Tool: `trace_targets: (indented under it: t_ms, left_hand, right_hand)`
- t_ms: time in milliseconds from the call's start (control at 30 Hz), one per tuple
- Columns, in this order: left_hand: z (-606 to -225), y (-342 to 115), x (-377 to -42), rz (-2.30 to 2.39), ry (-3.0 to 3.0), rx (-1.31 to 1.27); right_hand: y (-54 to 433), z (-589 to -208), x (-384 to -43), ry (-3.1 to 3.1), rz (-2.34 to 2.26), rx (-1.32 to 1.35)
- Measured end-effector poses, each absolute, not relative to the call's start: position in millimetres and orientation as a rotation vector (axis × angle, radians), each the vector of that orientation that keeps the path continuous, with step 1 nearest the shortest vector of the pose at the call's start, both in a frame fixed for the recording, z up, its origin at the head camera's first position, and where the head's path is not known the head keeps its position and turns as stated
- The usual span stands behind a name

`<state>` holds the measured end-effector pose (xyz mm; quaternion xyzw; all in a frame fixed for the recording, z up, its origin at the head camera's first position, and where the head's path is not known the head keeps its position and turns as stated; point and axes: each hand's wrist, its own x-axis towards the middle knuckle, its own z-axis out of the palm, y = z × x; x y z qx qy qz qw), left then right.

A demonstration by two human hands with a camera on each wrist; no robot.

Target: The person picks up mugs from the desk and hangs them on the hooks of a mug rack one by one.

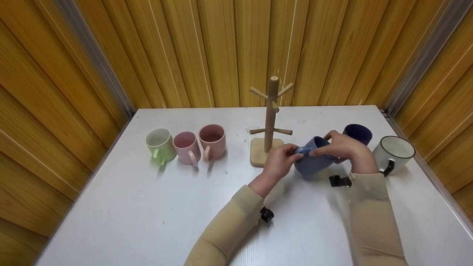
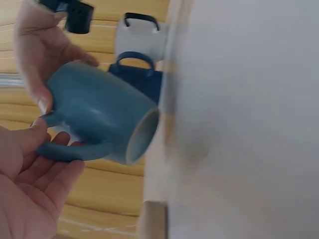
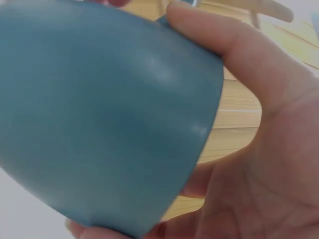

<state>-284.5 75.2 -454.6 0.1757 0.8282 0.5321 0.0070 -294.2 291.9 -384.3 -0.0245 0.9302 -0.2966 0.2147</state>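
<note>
Both hands are on a blue mug (image 1: 312,165), which is tilted over the right half of the table, just right of a wooden mug stand (image 1: 271,122). Its handle points toward the stand. My left hand (image 1: 278,162) pinches that handle between thumb and fingers, seen closely in the left wrist view on the mug (image 2: 99,104). My right hand (image 1: 345,148) grips the body near the rim; in the right wrist view, the thumb of the right hand (image 3: 279,124) lies along one side and fingers curl round the other. The stand's pegs hold nothing.
Behind the right hand stands a dark blue mug (image 1: 357,133), with a white, black-rimmed mug (image 1: 393,153) beside it. Left of the stand are a green mug (image 1: 164,146), a small pink mug (image 1: 184,147) and a larger pink mug (image 1: 214,142). Wood-look panels (image 1: 207,55) enclose the white table (image 1: 147,218).
</note>
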Motion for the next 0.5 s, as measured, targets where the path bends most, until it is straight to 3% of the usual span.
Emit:
trace_targets:
  t_ms: [333,500]
  left_hand:
    - [-417.0,27.7,-267.0,1.314,2.962,0.827]
    - [-400.8,-0.6,-266.8,1.271,3.032,0.938]
  right_hand:
    - [259.6,-379.7,-270.3,2.475,-0.817,-0.195]
    - [236.8,-378.5,-261.6,2.584,-0.847,-0.45]
